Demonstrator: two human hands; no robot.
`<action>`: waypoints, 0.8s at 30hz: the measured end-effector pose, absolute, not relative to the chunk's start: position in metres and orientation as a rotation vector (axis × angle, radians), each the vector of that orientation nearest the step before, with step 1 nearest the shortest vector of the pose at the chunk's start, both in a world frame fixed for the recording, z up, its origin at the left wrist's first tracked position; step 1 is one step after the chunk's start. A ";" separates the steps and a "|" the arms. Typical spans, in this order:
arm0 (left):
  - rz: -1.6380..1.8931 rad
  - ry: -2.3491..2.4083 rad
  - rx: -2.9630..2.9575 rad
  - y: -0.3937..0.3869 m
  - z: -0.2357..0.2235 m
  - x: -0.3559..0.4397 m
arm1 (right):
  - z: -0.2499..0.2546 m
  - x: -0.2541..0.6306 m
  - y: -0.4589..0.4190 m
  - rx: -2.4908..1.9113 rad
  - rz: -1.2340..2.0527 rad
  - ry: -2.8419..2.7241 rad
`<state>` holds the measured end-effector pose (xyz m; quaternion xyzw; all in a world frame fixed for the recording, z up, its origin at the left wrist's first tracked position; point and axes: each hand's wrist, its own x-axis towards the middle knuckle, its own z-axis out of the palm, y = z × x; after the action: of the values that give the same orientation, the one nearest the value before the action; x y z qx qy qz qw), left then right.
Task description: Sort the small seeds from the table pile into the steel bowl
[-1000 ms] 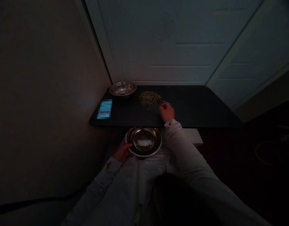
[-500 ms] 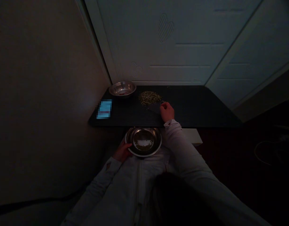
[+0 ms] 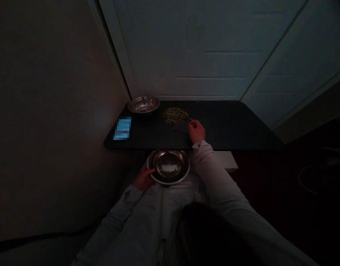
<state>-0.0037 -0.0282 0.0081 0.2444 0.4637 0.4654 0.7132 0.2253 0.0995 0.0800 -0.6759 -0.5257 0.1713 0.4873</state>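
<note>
Round stainless-steel bowl [image 3: 170, 182] gripped at rim by left hand [image 3: 143, 178], seeds seen inside | right hand [image 3: 196, 131] curled narrowly, any hold not made out, placed just beside green seed heap [image 3: 175, 116] on black flat desk [image 3: 236, 129] | second steel bowl [image 3: 143, 98] seen farther off on desk

Left hand [image 3: 143, 178] grips the rim of a steel bowl [image 3: 168, 167], held just off the near edge of the black table [image 3: 236, 129], a few green beans inside. Right hand [image 3: 196, 132] is on the table, just right of a pile of green beans [image 3: 175, 116]; can't tell if it holds anything, too dark. Second steel bowl [image 3: 143, 104] sits at the table's far left corner; blurred blue object [image 3: 122, 128] at its left edge.
</note>
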 end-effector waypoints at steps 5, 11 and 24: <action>1.045 1.013 0.530 -0.028 0.010 -0.003 | 0.080 0.225 0.100 -1.650 0.422 -1.297; 1.046 1.010 0.538 -0.029 0.012 -0.002 | 0.081 0.226 0.100 -1.656 0.427 -1.333; 1.032 1.017 0.557 -0.029 0.010 -0.004 | 0.080 0.225 0.099 -1.620 0.423 -1.331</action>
<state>-0.0035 -0.0289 0.0099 0.2513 0.4591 0.4656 0.7136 0.2248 0.0993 0.0801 -0.6642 -0.5457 0.1735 0.4806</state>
